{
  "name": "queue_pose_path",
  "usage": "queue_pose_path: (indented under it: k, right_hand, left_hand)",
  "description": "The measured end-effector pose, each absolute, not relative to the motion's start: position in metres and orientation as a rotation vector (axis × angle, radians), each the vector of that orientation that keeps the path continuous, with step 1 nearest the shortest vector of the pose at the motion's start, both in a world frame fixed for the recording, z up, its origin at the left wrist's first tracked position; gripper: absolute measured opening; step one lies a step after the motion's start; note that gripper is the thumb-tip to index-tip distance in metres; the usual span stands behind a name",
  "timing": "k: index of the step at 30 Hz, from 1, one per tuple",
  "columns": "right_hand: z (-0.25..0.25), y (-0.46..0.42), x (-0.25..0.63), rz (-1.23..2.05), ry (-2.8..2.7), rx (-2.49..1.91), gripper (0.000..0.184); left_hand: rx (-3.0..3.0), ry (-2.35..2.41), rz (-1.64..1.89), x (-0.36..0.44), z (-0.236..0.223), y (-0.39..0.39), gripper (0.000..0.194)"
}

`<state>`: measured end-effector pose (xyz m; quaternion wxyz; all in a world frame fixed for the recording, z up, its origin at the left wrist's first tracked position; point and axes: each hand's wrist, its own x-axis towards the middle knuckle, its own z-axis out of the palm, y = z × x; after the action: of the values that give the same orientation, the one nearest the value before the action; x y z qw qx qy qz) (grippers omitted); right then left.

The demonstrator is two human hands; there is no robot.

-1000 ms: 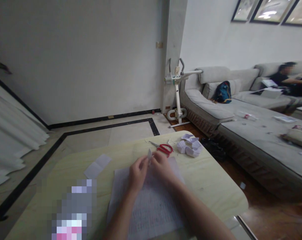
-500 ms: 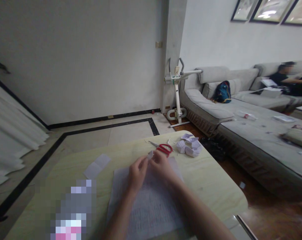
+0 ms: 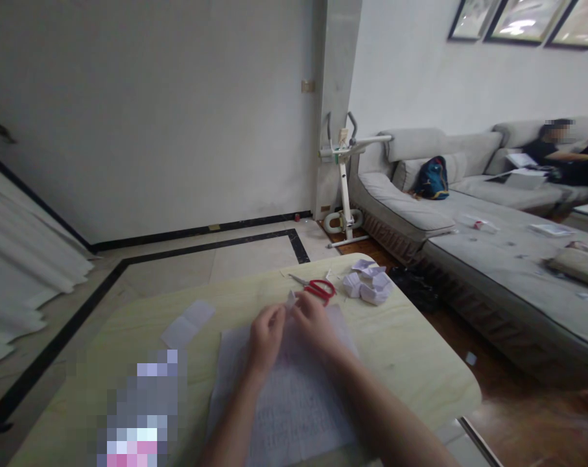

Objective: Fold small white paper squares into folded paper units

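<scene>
A small piece of folded white paper (image 3: 292, 299) is pinched between my two hands above the table. My left hand (image 3: 267, 332) grips it from the left with its fingers closed. From the other side, my right hand (image 3: 312, 320) holds it too, its fingers bent around it and partly hiding it. Under my hands and forearms lies a large written sheet of paper (image 3: 294, 408). Red-handled scissors (image 3: 320, 289) rest just beyond my right hand, blades pointing left. Several folded paper pieces (image 3: 371, 285) sit in a cluster to their right.
A creased sheet of paper (image 3: 189, 323) lies on the left of the pale table (image 3: 410, 363). A blurred-out object covers the table's near left. Beyond the right edge are a grey sofa (image 3: 493, 259) with a blue backpack (image 3: 433, 178) and a seated person, and an exercise machine (image 3: 343, 188).
The paper between my fingers has tilted and shifted slightly, and its visible tip looks different. Both hands stay nearly in place. The things on the table have not moved.
</scene>
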<state>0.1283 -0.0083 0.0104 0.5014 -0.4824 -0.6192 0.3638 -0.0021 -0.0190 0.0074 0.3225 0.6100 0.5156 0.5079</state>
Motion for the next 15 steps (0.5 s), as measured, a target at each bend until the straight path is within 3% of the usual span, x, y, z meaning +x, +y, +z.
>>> queue_pose_path:
  k: [7, 15]
  right_hand:
    - [0.0117, -0.0076, 0.1317, 0.859, -1.498, -1.168, 0.044]
    - [0.0073, -0.0005, 0.1376, 1.095, -1.338, -1.091, 0.045]
  left_hand:
    - [1.595, 1.346, 1.284, -0.0022, 0.0044, -0.0189, 0.027]
    - [1.53, 1.308, 1.282, -0.0033, 0.0051, -0.0194, 0.033]
